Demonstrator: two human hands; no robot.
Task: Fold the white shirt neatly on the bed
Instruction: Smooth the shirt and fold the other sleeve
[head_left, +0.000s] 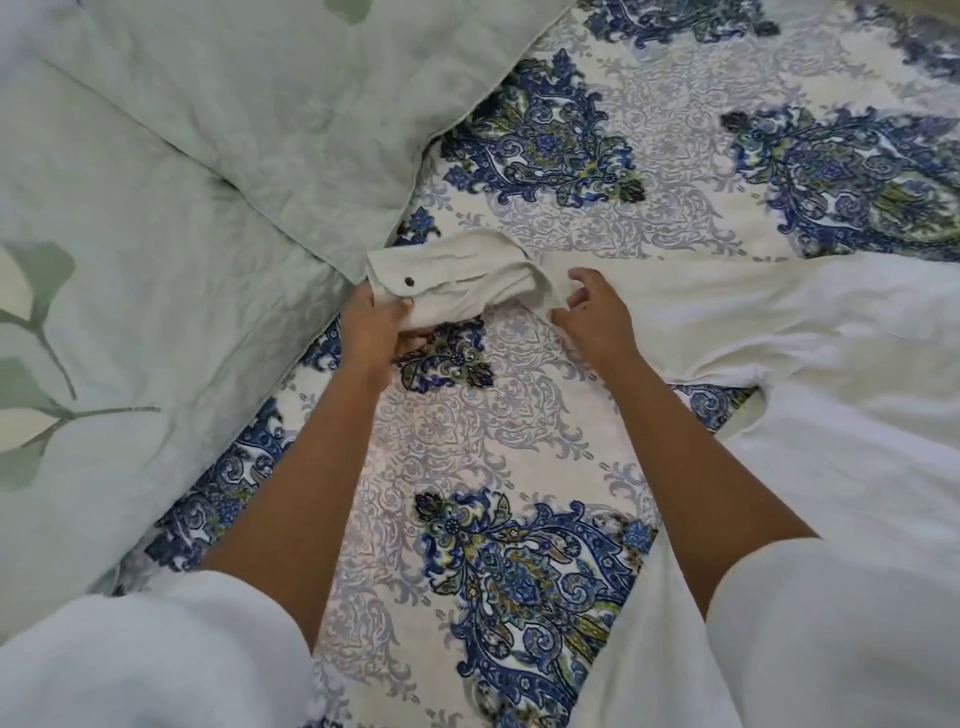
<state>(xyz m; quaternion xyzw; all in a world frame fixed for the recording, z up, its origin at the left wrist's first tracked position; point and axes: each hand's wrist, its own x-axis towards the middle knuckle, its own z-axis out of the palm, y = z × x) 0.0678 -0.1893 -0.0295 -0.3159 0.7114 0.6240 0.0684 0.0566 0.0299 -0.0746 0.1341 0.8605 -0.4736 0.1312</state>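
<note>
— Where is the white shirt (779, 332) lying?

— It is lying spread on the bed, its body filling the view from 2 to 5 o'clock, over the patterned bedsheet (467, 431). One shirt sleeve (654, 280) is stretching from the body toward 12 o'clock and ending in a rumpled cuff (457, 270) just above the centre.

— What is the left hand (376, 325) doing?

— It is gripping the end of that cuff at about 10 o'clock. The thumb is lying on top of the cloth and the fingers are curling underneath. A dark button (409, 281) is showing on the cuff just above the thumb.

— And the right hand (597, 312)?

— It is sitting at 1 o'clock, over the sleeve just beside the cuff. Its fingers are bending half-curled, with the thumb pointing toward the cuff. I cannot tell whether they are pinching the cloth or only touching it.

— What else is lying around?

— A pale green quilt (182, 182) with a leaf print is bunching from 8 to 12 o'clock, and its edge is touching the far end of the cuff. The blue paisley pattern of the bedsheet is showing between the two forearms, down toward 6 o'clock.
</note>
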